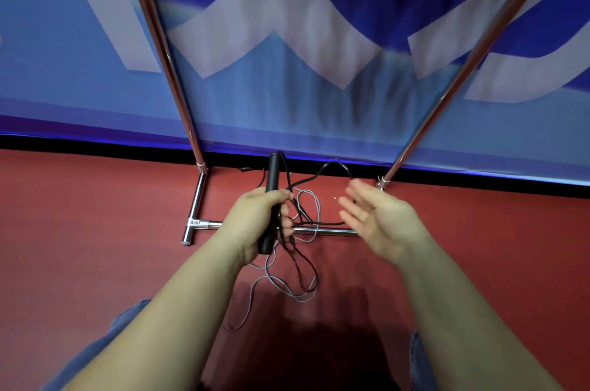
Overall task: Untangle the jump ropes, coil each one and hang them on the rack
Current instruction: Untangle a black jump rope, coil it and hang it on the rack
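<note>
Clearly the untangling is not yet done: the left hand (pixel 260 215) curls its fingers round a slim black cylindrical jump-rope handle (pixel 271 199), holding it nearly upright so that the cords hang free below it and can be told apart. A thin black cord (pixel 306 181) leaves the top of that handle, loops out to the right and falls back into a knot of strands just beside the fist, while a thin grey cord (pixel 281 287) trails down in loose loops onto the dark red floor (pixel 95 215); the two cross each other at several points, though which passes over which is too fine to tell. The right hand (pixel 373 215) is spread, fingers straight and apart, palm turned toward the cords and holding nothing, slightly blurred, probably poised to catch a strand and pull it clear. Behind the hands stands the chrome tubular rack (pixel 198 196), its low crossbar passing behind the hanging cords and its two uprights rising against a blue and white banner (pixel 287 39). Nothing visibly hangs on the rack's shown part, so coiling and hanging appear still to come.
</note>
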`<control>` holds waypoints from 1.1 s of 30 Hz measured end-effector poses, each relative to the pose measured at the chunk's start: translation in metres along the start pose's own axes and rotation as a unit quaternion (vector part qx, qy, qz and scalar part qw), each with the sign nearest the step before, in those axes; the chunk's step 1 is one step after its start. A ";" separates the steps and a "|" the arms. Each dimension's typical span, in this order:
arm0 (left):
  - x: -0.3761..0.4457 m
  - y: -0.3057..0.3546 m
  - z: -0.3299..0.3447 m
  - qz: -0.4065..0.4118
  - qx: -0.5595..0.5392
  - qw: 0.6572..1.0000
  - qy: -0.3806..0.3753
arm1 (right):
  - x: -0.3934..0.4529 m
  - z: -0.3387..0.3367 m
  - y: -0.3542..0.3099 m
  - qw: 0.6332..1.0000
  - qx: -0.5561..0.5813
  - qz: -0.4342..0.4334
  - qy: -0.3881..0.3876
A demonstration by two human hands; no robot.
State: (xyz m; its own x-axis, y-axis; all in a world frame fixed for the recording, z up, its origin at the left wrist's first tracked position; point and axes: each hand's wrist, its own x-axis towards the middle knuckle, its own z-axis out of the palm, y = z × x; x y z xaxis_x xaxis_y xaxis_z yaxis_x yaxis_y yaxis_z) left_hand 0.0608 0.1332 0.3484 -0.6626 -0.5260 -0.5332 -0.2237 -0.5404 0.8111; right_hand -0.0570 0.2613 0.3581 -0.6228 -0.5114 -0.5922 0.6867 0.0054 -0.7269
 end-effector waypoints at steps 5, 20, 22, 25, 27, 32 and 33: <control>-0.003 0.006 0.006 -0.048 -0.153 0.987 -0.028 | -0.016 0.016 0.024 0.902 -0.355 0.025 -0.244; 0.004 -0.014 -0.001 0.029 0.181 0.980 -0.084 | -0.007 0.013 0.009 0.997 -0.058 -0.033 -0.035; 0.002 -0.015 -0.003 0.041 0.229 0.968 -0.088 | -0.005 0.010 0.005 0.999 0.004 -0.033 -0.025; 0.001 -0.017 0.000 0.088 0.301 0.947 -0.072 | -0.003 0.007 0.001 0.996 0.069 -0.037 -0.042; 0.001 -0.018 0.003 0.091 0.243 0.963 -0.068 | -0.003 0.008 0.000 0.994 0.073 -0.040 -0.065; 0.005 -0.008 0.003 0.025 0.017 0.999 -0.021 | -0.004 0.004 0.021 0.899 -0.413 -0.091 -0.111; 0.005 -0.005 0.003 0.013 -0.018 0.999 -0.026 | -0.004 0.005 0.027 0.871 -0.467 -0.091 -0.124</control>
State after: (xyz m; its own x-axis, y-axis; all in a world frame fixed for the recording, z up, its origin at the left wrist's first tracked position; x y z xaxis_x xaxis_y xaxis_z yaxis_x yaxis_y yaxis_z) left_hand 0.0569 0.1355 0.3423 -0.7045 -0.5054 -0.4983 -0.1803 -0.5515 0.8144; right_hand -0.0341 0.2595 0.3430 -0.5097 -0.7458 -0.4289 -0.0920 0.5429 -0.8348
